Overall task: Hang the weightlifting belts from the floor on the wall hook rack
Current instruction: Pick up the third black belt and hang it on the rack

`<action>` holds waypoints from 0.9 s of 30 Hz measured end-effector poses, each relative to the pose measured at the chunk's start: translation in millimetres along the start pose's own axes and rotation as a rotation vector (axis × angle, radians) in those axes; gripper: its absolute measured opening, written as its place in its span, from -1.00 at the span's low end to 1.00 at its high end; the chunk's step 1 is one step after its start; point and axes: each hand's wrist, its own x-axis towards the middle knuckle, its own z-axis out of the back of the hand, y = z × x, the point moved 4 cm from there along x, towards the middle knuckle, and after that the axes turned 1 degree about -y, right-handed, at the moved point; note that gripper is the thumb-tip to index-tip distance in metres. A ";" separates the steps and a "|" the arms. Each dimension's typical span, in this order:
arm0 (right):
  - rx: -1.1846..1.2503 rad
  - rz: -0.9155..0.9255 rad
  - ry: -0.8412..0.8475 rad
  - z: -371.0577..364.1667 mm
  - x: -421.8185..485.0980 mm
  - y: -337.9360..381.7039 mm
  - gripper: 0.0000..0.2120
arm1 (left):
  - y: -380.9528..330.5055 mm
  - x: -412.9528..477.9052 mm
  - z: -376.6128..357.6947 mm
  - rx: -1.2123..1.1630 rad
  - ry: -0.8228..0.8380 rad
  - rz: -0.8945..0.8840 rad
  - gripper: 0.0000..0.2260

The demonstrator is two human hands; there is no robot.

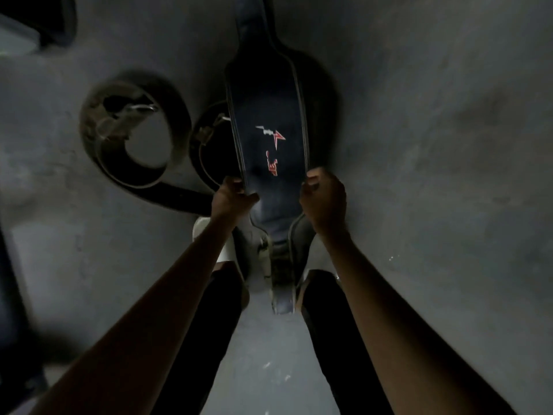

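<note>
A wide dark blue weightlifting belt (266, 109) with a red and white logo stretches away from me over the grey floor. My left hand (232, 196) grips its left edge and my right hand (324, 199) grips its right edge, near the wide padded part. Its narrow end hangs down between my legs. A coiled tan and black belt (98, 136) with a metal buckle lies on the floor to the left. Another dark coiled belt (206, 145) lies partly hidden behind the blue one. No wall hook rack is in view.
My white shoes (203, 232) stand on the concrete floor (434, 145) below the belt. A dark object (39, 22) sits at the top left corner, and a dark edge (9, 295) runs down the left side.
</note>
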 end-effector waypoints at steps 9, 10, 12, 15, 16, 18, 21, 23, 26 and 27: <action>0.031 -0.084 0.200 -23.2 18.4 -20.9 -0.44 | 4.3 1.5 -1.6 -0.124 -0.076 -0.118 -0.79; 0.058 -0.088 0.188 -15.7 16.0 -17.9 -0.46 | -0.4 -5.3 3.2 -0.165 -0.062 -0.133 -0.84; 0.136 -0.086 0.185 2.4 7.8 -8.9 -0.53 | -14.0 -22.2 17.1 -0.242 -0.040 -0.156 -0.89; 0.240 -0.056 0.202 37.3 -9.3 12.3 -0.67 | -44.7 -53.8 41.0 -0.298 -0.027 -0.165 -0.90; 0.262 -0.039 0.204 50.7 -14.9 21.6 -0.71 | -57.0 -66.6 49.2 -0.320 -0.033 -0.173 -0.89; 0.295 0.006 0.186 81.6 -26.6 42.9 -0.76 | -85.2 -96.7 66.6 -0.343 -0.059 -0.215 -0.87; 0.324 0.076 0.145 133.8 -48.5 77.5 -0.78 | -131.4 -148.4 96.2 -0.319 -0.088 -0.294 -0.84; 0.358 0.110 0.131 169.3 -64.9 101.7 -0.76 | -165.3 -185.2 117.5 -0.325 -0.101 -0.350 -0.89; 0.461 0.165 0.122 226.4 -91.6 144.6 -0.79 | -220.1 -243.4 155.6 -0.347 -0.146 -0.417 -0.90; 0.495 0.187 0.122 246.9 -100.6 160.7 -0.78 | -238.5 -263.1 168.6 -0.358 -0.155 -0.442 -0.89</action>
